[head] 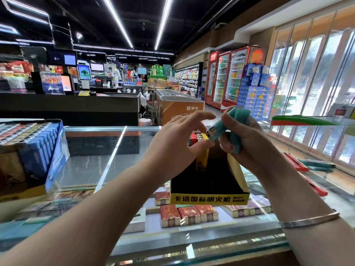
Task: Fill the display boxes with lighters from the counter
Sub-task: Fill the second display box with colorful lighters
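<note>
box: yellow-fronted lighter display box [209, 198] stands on the glass table [107, 162], directly below both hands; interior mostly dark and unfilled
loaded so far: a few red and yellow lighters [199, 138] are seated upright at the back of the box, just under the left fingertips; exact count cannot be told
left hand: left hand [178, 143] is held over the box; fingers [199, 117] spread and relaxed, lower fingertips touching the tops of the seated lighters
right hand: right hand [247, 143] is closed around a bundle of teal lighters [228, 124], metal heads pointed toward the left fingers
still on table: red and teal lighters [307, 166] lie loose, well to the right of the right hand
blue box: a full blue display box [34, 148] sits far left of the left hand
progress: judged early; most of the yellow-fronted box remains to be filled, held bundle not yet placed
</note>
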Demonstrator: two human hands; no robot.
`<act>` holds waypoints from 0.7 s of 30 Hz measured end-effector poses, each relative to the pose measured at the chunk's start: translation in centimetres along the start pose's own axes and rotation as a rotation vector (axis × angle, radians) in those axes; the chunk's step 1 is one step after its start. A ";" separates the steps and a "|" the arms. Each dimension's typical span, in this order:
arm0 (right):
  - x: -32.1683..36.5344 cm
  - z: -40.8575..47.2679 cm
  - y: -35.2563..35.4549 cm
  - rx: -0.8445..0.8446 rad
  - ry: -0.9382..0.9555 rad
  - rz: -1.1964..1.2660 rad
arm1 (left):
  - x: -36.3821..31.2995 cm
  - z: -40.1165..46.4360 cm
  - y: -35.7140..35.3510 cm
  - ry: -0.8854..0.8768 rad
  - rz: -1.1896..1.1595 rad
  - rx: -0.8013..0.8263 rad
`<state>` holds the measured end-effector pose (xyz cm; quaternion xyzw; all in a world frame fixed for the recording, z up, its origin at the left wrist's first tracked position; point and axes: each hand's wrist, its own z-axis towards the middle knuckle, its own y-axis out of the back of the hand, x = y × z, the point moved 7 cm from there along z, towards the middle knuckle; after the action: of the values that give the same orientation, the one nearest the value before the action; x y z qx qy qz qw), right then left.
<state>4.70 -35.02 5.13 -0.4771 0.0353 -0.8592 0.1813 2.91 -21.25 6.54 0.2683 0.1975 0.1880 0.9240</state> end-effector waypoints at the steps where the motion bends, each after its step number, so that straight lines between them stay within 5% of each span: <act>1: -0.1 0.0 -0.1 0.029 -0.002 0.004 | -0.5 -0.1 0.1 -0.047 0.016 -0.015; 7: -0.6 0.1 0.2 -0.002 -0.056 -0.019 | -2.5 -0.2 1.3 -0.250 0.118 -0.177; 13: 1.2 -0.7 4.7 -0.619 0.142 -0.570 | -0.6 0.4 1.7 -0.063 -0.067 -0.228; 17: -2.3 -0.4 5.4 -0.499 -0.273 -0.572 | 0.4 0.7 0.9 0.050 -0.132 -0.230; 21: -2.9 -0.2 4.5 -0.403 -0.306 -0.603 | 0.4 1.1 0.2 0.085 -0.173 -0.197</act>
<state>7.19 -38.24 1.58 -0.6146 0.0339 -0.7688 -0.1735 3.68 -21.33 7.39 0.1500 0.2393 0.1374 0.9494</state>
